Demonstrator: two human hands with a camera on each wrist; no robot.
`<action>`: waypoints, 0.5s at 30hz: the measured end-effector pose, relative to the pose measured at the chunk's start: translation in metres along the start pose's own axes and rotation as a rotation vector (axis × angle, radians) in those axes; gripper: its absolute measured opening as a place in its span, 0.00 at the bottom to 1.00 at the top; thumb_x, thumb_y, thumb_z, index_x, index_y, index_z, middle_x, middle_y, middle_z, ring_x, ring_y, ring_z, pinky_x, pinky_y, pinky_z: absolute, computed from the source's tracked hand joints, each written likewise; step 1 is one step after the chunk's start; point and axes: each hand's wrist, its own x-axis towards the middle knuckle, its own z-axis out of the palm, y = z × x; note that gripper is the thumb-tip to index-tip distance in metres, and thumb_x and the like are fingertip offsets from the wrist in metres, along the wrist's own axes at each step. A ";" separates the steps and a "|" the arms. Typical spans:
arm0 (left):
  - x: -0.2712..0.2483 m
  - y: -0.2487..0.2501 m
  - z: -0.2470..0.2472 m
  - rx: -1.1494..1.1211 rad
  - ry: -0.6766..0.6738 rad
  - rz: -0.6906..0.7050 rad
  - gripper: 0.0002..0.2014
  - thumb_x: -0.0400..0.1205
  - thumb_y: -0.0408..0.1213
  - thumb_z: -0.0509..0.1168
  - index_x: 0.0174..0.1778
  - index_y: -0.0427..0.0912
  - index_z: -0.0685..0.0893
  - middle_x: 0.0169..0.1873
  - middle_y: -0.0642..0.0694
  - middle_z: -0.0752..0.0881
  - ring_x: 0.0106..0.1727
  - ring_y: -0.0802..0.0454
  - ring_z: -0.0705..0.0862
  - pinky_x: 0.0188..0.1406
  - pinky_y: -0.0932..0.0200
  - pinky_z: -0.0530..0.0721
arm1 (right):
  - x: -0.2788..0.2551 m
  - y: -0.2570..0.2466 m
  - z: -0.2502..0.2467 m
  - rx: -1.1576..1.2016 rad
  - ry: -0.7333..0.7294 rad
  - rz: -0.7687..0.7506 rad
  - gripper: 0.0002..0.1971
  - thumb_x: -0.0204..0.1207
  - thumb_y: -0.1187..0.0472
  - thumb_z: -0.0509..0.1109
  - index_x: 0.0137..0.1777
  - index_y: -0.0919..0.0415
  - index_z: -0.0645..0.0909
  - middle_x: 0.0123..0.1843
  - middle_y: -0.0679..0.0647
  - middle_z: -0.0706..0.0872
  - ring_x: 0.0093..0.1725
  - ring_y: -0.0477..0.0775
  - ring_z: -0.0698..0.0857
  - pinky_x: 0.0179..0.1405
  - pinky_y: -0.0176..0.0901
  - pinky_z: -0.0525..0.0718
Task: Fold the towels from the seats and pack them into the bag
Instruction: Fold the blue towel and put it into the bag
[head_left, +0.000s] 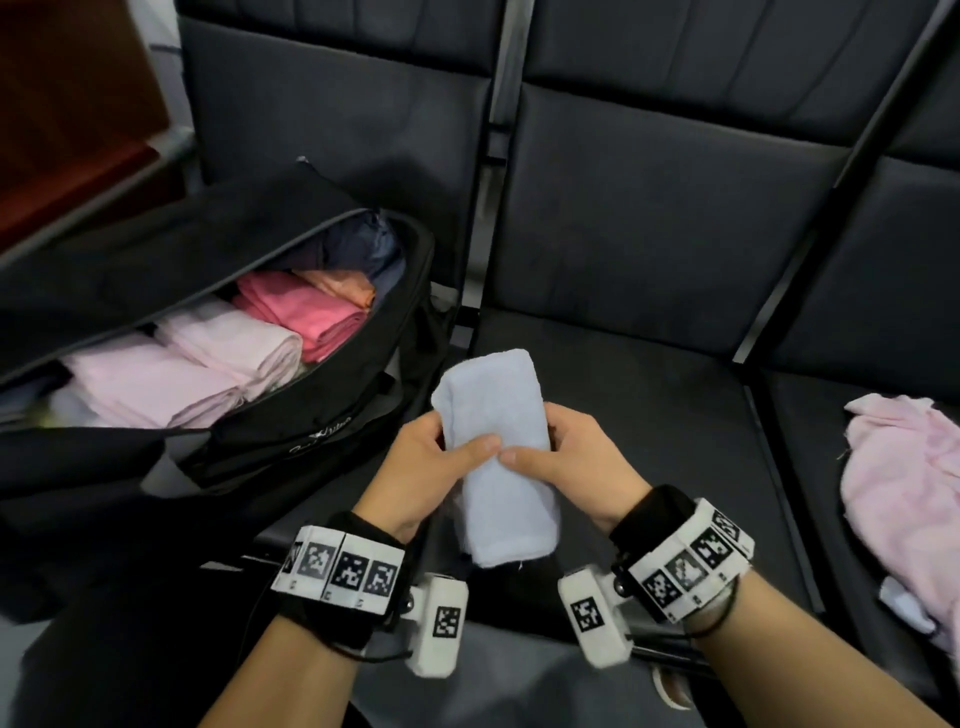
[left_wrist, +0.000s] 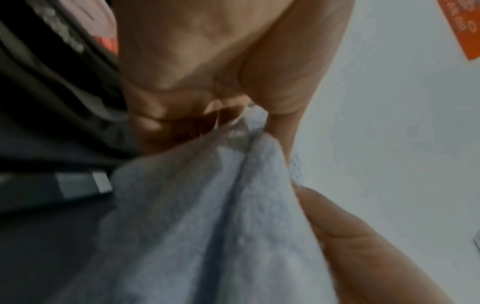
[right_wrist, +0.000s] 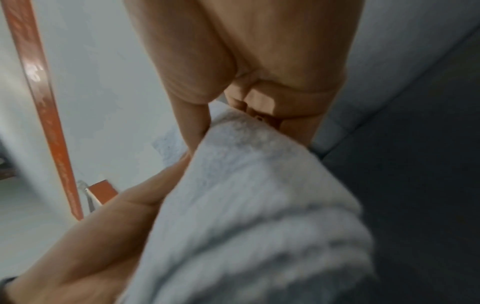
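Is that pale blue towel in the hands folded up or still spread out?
Folded: the pale blue towel is a narrow layered bundle gripped by both hands.

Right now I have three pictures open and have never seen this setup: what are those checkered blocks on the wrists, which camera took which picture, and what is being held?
No robot here: a person works with bare hands. The checkered blocks are marker bands strapped to the wrists, each carrying a small camera. The wide picture comes from a camera on the person's head, looking down. The two close, blurry pictures come from the wrist cameras, looking along the palms.

The left hand and right hand both grip a folded pale blue towel, thumbs on top, above a dark seat. The same towel fills the left wrist view and the right wrist view.

To the left stands an open black bag already holding folded pink towels. To the right, a crumpled pink towel lies unfolded on the next seat.
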 end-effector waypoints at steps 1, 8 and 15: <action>0.001 0.006 -0.012 0.013 0.043 0.016 0.15 0.77 0.39 0.78 0.60 0.46 0.87 0.52 0.49 0.93 0.54 0.51 0.92 0.49 0.56 0.90 | 0.010 -0.009 0.007 -0.018 -0.003 -0.009 0.17 0.73 0.62 0.80 0.61 0.60 0.84 0.56 0.54 0.92 0.54 0.53 0.92 0.55 0.58 0.91; -0.009 0.051 -0.137 0.219 0.494 0.138 0.10 0.81 0.35 0.72 0.58 0.45 0.85 0.44 0.49 0.86 0.43 0.58 0.83 0.47 0.62 0.81 | 0.084 -0.059 0.087 -0.004 -0.037 -0.057 0.17 0.73 0.64 0.80 0.61 0.59 0.84 0.57 0.51 0.92 0.55 0.51 0.91 0.55 0.51 0.89; -0.030 0.064 -0.261 0.551 0.783 0.137 0.12 0.79 0.31 0.70 0.58 0.43 0.87 0.53 0.45 0.85 0.53 0.49 0.83 0.59 0.55 0.80 | 0.144 -0.087 0.174 0.051 -0.183 0.000 0.18 0.74 0.66 0.78 0.63 0.64 0.83 0.59 0.57 0.91 0.58 0.59 0.90 0.61 0.62 0.87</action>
